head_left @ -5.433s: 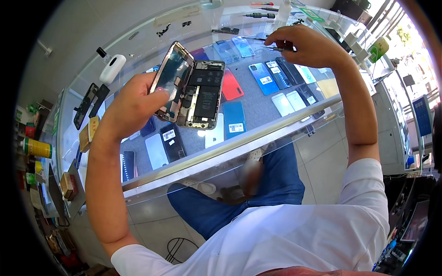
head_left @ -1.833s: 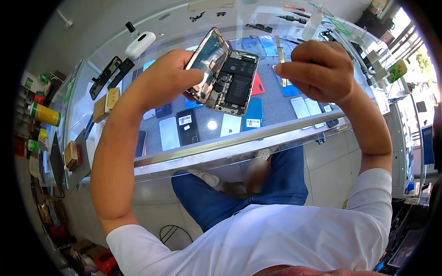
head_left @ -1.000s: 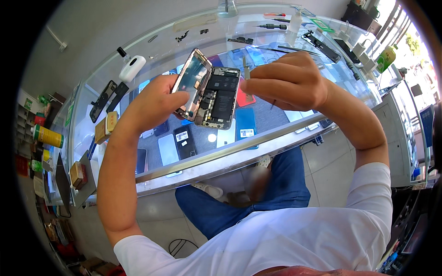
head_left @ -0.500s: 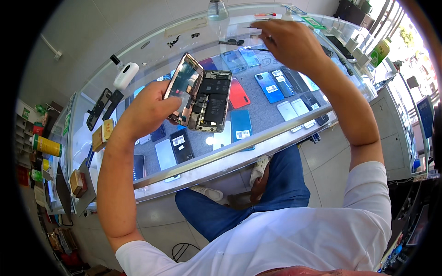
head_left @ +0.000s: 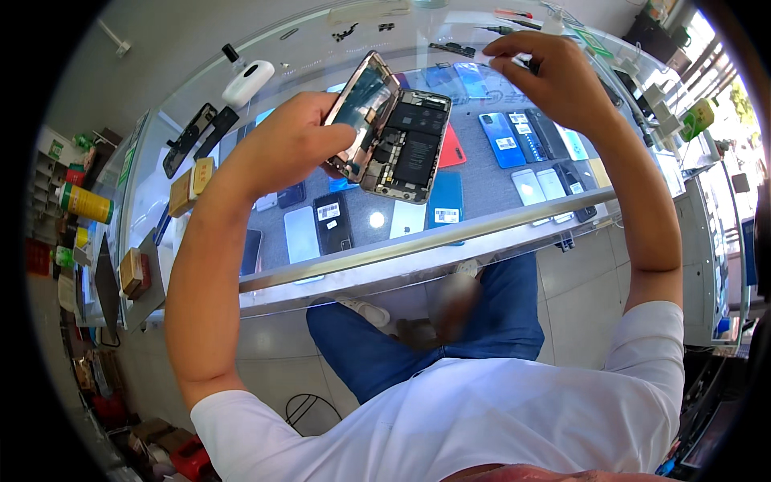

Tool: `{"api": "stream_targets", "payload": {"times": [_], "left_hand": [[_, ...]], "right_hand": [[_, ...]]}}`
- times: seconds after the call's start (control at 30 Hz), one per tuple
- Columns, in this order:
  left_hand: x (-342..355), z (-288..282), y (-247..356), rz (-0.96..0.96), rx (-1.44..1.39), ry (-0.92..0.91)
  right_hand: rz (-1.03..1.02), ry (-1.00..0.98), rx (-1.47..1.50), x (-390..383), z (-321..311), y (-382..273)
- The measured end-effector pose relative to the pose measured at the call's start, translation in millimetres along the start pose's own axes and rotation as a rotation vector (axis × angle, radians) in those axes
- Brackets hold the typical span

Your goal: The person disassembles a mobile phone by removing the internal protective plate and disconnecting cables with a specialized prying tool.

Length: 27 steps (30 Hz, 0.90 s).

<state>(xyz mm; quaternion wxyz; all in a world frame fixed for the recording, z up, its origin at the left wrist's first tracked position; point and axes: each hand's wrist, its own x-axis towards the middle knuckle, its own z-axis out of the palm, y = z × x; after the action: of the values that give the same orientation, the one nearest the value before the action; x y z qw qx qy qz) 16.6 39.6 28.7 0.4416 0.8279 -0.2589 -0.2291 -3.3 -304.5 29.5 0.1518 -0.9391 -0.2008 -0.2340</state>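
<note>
My left hand (head_left: 301, 140) holds an opened smartphone (head_left: 409, 149) above the glass counter. Its lifted screen (head_left: 365, 116) leans up along the left edge, with my thumb pressed on its inner side. The black battery (head_left: 416, 157) and circuit parts lie exposed in the other half. To the right and farther off, my right hand (head_left: 554, 76) hovers over the glass with bent fingers. Something dark shows at its fingers, too small to name. Just beyond lie a dark screwdriver (head_left: 494, 30), a red-tipped tool (head_left: 514, 14) and a small black part (head_left: 452, 50).
Under the glass lie several phones, among them a blue one (head_left: 502, 140) and a red one (head_left: 452, 146). A white rounded device (head_left: 249, 83), black phone parts (head_left: 190, 138) and small boxes (head_left: 191, 185) sit at the left. The counter's metal edge (head_left: 418, 243) runs above my knees.
The whole view has shifted, so the counter appears farther right and higher. Relative to the tools, my right hand has come slightly nearer. The opened phone stays in my left hand.
</note>
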Motion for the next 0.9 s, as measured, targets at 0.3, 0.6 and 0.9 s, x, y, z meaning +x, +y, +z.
{"api": "stream_targets", "payload": {"times": [0.3, 0.6, 0.9], "left_hand": [[0, 0, -4, 0.025, -0.059, 0.008], [-1, -12, -8, 0.050, -0.133, -0.012], [-1, -18, -14, 0.086, -0.060, 0.021]], "right_hand": [[-0.112, -0.245, 0.121, -7, 29, -38], [-0.240, -0.210, 0.060, -21, 18, -47], [-0.381, -0.234, 0.166, -37, 14, -64]]}}
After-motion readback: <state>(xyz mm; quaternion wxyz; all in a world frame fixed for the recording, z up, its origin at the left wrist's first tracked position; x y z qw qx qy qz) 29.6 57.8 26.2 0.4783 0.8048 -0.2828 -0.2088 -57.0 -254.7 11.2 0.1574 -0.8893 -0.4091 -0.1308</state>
